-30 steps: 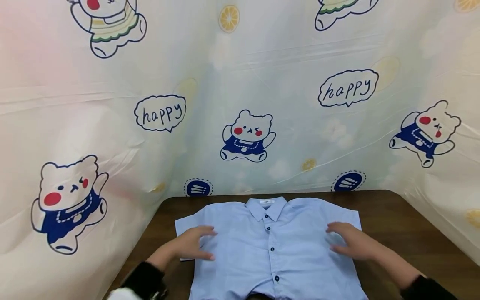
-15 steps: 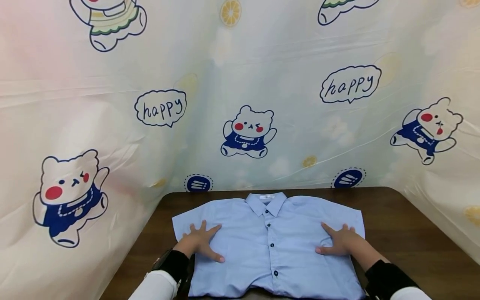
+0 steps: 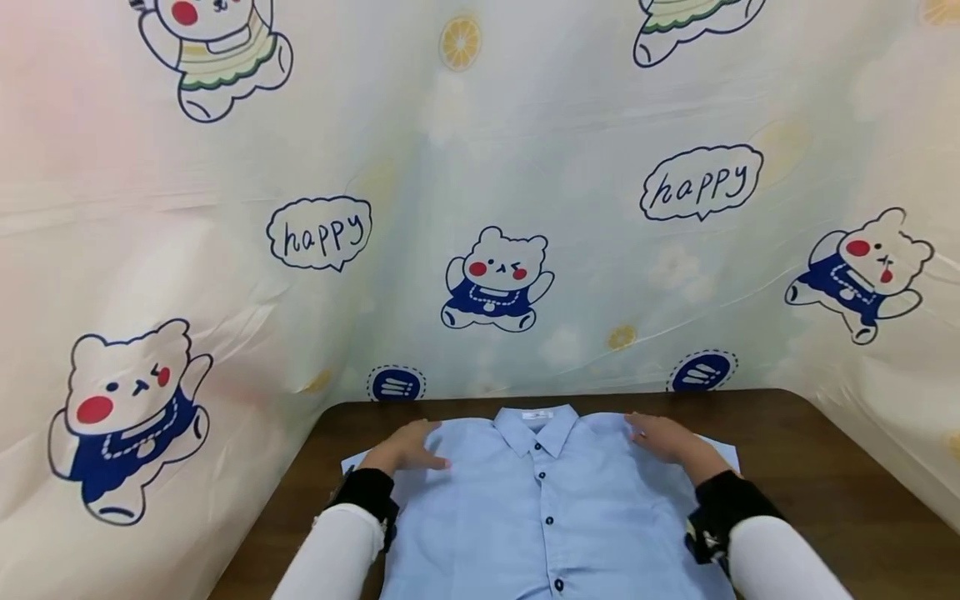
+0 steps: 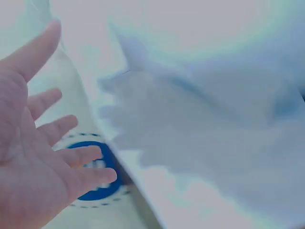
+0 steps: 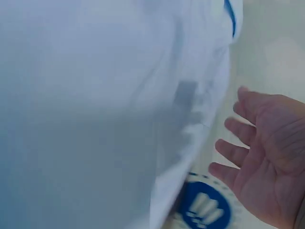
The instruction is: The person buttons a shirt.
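Note:
A light blue short-sleeved shirt (image 3: 495,508) lies front up, its collar (image 3: 537,427) toward the far edge and dark buttons down the middle. Over its left shoulder and sleeve is my left hand (image 3: 409,447), fingers extended; in the left wrist view the spread fingers (image 4: 81,156) hold nothing. My right hand (image 3: 666,437) is over the opposite shoulder, and the right wrist view shows its relaxed fingers (image 5: 234,151) with nothing in them. Both wrist views show the hands apart from the cloth, with finger shadows on it. The shirt's lower part runs out of the head view.
A dark brown wooden table (image 3: 795,450) carries the shirt. Behind it and along both sides hangs a pale curtain (image 3: 585,167) printed with bears, lemon slices and the word "happy".
Half a second ago both hands lay spread on the shirt's chest. Now they are off it and farther forward, near the shoulders. One second ago they hovered lower over its sides.

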Demonstrator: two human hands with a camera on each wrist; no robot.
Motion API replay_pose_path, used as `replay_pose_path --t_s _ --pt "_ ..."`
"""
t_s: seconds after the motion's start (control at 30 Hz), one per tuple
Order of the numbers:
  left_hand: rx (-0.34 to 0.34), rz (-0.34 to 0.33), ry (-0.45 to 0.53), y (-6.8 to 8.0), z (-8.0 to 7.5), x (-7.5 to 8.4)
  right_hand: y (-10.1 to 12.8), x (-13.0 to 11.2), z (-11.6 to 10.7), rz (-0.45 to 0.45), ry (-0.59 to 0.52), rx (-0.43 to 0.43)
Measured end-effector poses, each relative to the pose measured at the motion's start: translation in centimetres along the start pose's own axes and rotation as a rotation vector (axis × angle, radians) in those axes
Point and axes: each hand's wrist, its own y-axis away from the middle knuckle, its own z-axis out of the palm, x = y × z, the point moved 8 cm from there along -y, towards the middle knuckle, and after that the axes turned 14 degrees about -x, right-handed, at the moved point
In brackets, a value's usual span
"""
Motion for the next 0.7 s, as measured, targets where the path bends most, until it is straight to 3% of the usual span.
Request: replay_pose_path --t_s 0.17,0.37,0.57,0.7 --pt "-0.07 -0.14 -0.002 -1.2 1.8 -2.0 -2.7 1.6 2.1 0.112 -0.082 -0.112" --pt "-0.019 -0.262 -0.007 -0.7 2.3 -2.6 -3.1 2.4 2.1 0.226 -0.08 -0.102" --pt "-0.005 -0.276 -0.004 -0.6 2.7 -2.9 -2.4 2.1 2.2 0.235 -0.088 -0.107" --pt "-0.015 -0.219 -0.013 -0.3 2.4 -2.6 -1.5 1.8 1.5 0.163 -0.107 -0.119"
